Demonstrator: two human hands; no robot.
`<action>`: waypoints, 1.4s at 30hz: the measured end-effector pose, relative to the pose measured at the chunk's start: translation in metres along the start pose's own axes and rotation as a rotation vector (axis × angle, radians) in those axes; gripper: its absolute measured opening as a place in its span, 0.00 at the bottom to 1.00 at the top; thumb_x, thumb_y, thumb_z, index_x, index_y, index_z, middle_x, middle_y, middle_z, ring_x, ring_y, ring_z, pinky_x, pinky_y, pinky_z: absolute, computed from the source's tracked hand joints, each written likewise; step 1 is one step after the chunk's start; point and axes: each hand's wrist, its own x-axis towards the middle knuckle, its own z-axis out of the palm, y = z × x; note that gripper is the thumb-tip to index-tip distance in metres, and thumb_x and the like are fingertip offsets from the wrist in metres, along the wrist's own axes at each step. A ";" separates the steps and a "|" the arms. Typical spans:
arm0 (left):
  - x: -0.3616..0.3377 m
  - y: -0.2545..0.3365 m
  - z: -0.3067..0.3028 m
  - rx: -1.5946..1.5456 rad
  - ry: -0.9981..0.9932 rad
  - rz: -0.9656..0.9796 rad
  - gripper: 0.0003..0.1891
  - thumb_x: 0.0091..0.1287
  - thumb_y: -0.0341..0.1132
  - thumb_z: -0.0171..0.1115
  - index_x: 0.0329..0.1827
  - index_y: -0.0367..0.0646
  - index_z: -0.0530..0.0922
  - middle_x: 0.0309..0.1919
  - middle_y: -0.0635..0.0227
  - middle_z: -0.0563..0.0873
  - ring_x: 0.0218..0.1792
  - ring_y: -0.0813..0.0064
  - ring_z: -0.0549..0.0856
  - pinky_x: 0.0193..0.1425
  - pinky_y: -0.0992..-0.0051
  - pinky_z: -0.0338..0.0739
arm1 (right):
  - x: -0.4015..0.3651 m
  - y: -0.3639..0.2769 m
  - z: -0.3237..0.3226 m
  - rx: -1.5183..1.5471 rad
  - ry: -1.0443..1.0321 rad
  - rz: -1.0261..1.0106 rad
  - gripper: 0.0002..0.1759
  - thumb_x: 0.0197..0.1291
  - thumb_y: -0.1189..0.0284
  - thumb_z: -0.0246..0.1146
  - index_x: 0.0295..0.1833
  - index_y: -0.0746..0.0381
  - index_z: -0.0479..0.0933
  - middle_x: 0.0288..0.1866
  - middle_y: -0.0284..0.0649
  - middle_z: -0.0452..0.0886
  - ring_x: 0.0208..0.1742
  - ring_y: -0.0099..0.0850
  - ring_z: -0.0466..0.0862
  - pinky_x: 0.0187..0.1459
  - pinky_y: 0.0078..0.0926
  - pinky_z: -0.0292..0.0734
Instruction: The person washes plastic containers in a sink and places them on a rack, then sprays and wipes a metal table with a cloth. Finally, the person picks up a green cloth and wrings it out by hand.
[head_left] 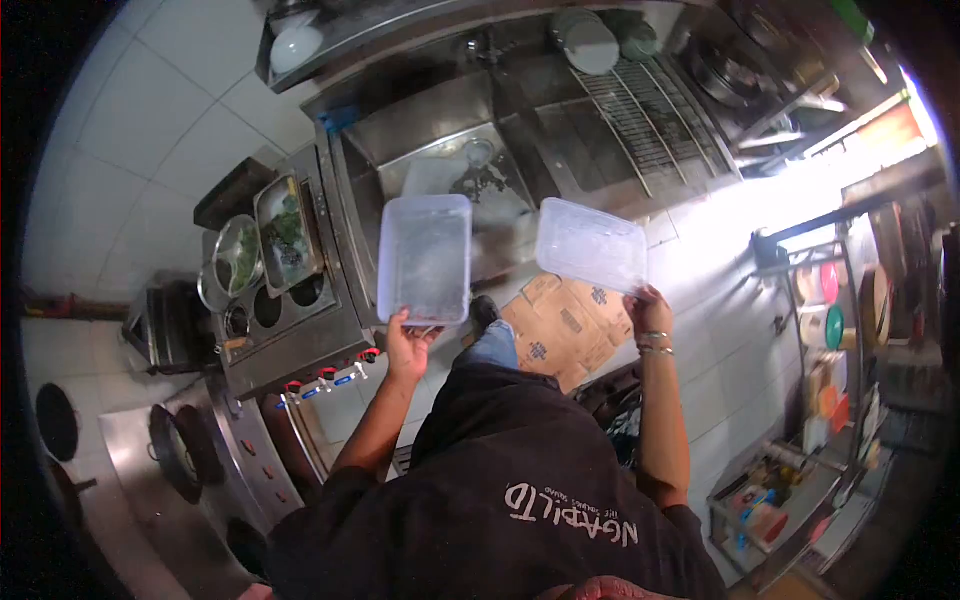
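Note:
My left hand (pixel 406 346) grips the near edge of a clear rectangular plastic container (pixel 426 255), thumb over the rim. The container is held tilted, its open side facing me, and I see nothing inside except a cloudy sheen. In my right hand (pixel 650 310) is a translucent plastic lid (pixel 592 246), pinched at its near right corner. Container and lid are apart from each other. Beyond them lies the steel sink (pixel 430 130), with dark scraps and another clear plastic piece in it.
A metal drying rack (pixel 640 115) and stacked plates (pixel 588 45) stand right of the sink. To the left are a counter with a tray of greens (pixel 288 235) and gas knobs (pixel 328 376). Flattened cardboard (pixel 565 325) covers the floor. A shelf rack (pixel 800 300) stands at right.

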 end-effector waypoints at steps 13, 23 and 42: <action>0.044 0.080 -0.029 -0.107 0.249 0.235 0.24 0.67 0.42 0.55 0.63 0.42 0.68 0.56 0.63 0.78 0.55 0.63 0.79 0.55 0.60 0.80 | 0.220 -0.005 0.187 -0.260 0.221 -0.271 0.07 0.60 0.74 0.57 0.37 0.63 0.80 0.29 0.37 0.83 0.30 0.30 0.84 0.31 0.28 0.81; 0.044 0.054 0.006 -0.122 0.288 0.233 0.29 0.65 0.47 0.57 0.66 0.44 0.66 0.60 0.61 0.74 0.61 0.60 0.74 0.61 0.54 0.72 | 0.275 -0.160 0.058 -2.464 0.271 0.293 0.28 0.71 0.51 0.45 0.60 0.60 0.77 0.60 0.50 0.78 0.60 0.41 0.79 0.57 0.42 0.77; -0.050 -0.067 0.125 -0.422 0.651 0.208 0.30 0.62 0.46 0.58 0.65 0.42 0.67 0.50 0.61 0.76 0.49 0.62 0.80 0.51 0.62 0.78 | 0.665 -0.064 0.408 -1.808 -0.393 -0.627 0.22 0.68 0.55 0.57 0.54 0.61 0.78 0.44 0.43 0.85 0.47 0.35 0.84 0.47 0.32 0.76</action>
